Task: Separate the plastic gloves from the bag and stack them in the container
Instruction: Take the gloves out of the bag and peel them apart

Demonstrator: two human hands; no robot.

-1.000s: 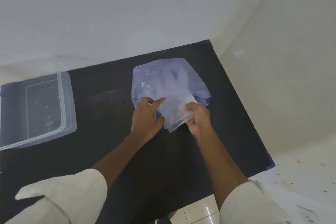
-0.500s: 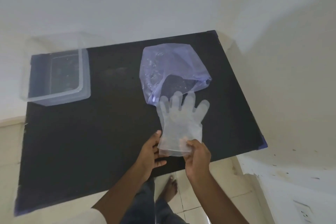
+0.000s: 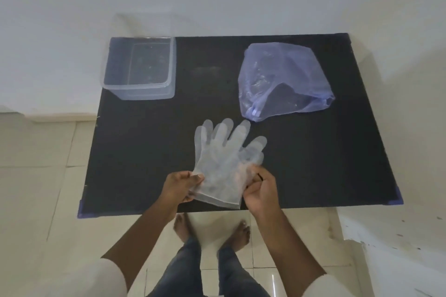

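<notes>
A clear plastic glove [image 3: 224, 157], or a thin stack of them, is held flat over the near middle of the black table [image 3: 313, 164], its fingers pointing away from me. My left hand [image 3: 179, 187] pinches its left cuff edge and my right hand [image 3: 261, 191] pinches its right cuff edge. The bluish translucent bag [image 3: 282, 79] lies crumpled at the table's far right, its mouth facing me. The clear plastic container [image 3: 140, 67] stands open at the far left corner; I see nothing inside it.
White walls rise behind and to the right of the table. Beige floor tiles lie to the left and below the table's near edge, where my bare feet [image 3: 212, 231] stand.
The glove came out of the bag and was drawn toward me and to the left. My view has pulled back, so the whole table, bag and container now show.
</notes>
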